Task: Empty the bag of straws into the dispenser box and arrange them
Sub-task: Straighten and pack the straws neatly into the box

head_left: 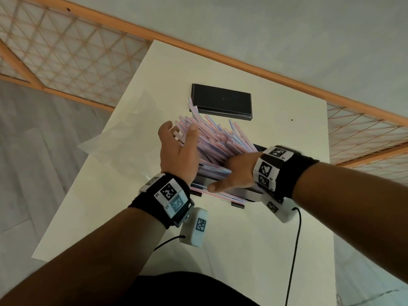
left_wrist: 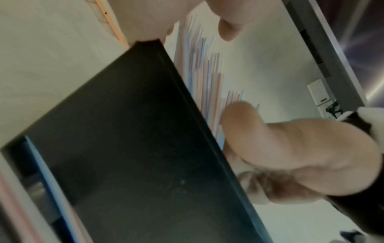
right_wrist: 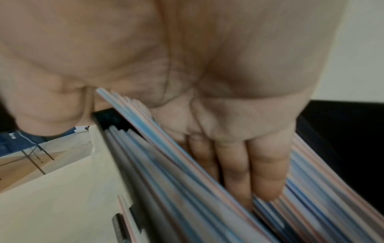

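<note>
A heap of pink and blue striped straws (head_left: 217, 141) stands crooked out of the black dispenser box (head_left: 258, 148), their ends fanning toward the far left. My left hand (head_left: 179, 138) is open, its palm against the raised straw ends. My right hand (head_left: 234, 173) reaches in from the right; its straight fingers (right_wrist: 249, 164) are pushed down among the straws (right_wrist: 166, 180), the thumb stretched along the box front. The left wrist view shows the box's dark wall (left_wrist: 124, 131) with straws (left_wrist: 205, 74) behind it. A few straws (head_left: 218, 195) lie at the box's near foot.
The box's black lid (head_left: 221, 101) lies flat on the white table (head_left: 276, 228), just beyond the heap. A crumpled clear plastic bag (head_left: 123, 131) lies at the table's left edge. A black cable (head_left: 295, 239) hangs from my right wrist.
</note>
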A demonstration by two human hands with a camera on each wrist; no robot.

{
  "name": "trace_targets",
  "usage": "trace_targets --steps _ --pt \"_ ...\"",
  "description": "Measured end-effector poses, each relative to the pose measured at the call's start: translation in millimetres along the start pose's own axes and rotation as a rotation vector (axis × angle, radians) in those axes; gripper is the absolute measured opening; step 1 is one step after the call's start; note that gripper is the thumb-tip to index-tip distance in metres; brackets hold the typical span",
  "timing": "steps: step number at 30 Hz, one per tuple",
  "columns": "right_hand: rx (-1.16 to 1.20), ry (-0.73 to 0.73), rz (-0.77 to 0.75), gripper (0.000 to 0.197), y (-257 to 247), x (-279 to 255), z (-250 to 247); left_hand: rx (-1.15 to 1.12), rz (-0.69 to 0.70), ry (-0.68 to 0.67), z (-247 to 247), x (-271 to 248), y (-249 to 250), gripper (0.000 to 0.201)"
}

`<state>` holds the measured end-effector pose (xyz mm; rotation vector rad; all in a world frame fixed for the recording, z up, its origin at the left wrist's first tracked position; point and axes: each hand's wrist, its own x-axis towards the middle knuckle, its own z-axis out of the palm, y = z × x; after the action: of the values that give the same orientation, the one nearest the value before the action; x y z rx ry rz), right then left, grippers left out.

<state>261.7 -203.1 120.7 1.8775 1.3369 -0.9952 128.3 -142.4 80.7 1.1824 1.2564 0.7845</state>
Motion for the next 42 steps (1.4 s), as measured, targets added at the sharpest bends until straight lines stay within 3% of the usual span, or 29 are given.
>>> trace_targets --steps 2,7,12,15,19,26,31,37,39,42 --pt "0.010 -0.039 -0.001 0.133 1 1 -7 -0.020 0.036 0.011 0 -2 3 0.064" --pt "0.075 -0.012 -0.052 0.116 -6 1 -2 0.033 0.145 -0.048 5 -5 6 0.074" --pt "0.079 0.067 -0.032 0.114 -5 11 14 0.132 0.141 -0.079 10 -2 10 0.073" --pt "0.094 0.191 -0.066 0.103 -4 13 22 0.160 0.113 -0.068 11 2 7 0.070" --pt "0.212 0.288 -0.112 0.114 -6 17 34 0.166 0.081 -0.077 11 2 6 0.062" --pt "0.156 0.211 -0.013 0.074 -10 17 25 0.186 0.101 -0.005 10 -1 13 0.078" --pt "0.118 0.218 0.022 0.066 -12 7 16 0.194 0.092 0.018 7 1 17 0.079" --pt "0.117 0.306 -0.101 0.067 -15 1 19 0.241 0.036 -0.047 7 -4 13 0.043" --pt "0.141 0.339 -0.134 0.084 -16 1 21 0.250 0.037 -0.030 4 -2 14 0.048" --pt "0.155 0.290 -0.054 0.074 -16 4 22 0.194 0.033 0.011 0 4 12 0.050"
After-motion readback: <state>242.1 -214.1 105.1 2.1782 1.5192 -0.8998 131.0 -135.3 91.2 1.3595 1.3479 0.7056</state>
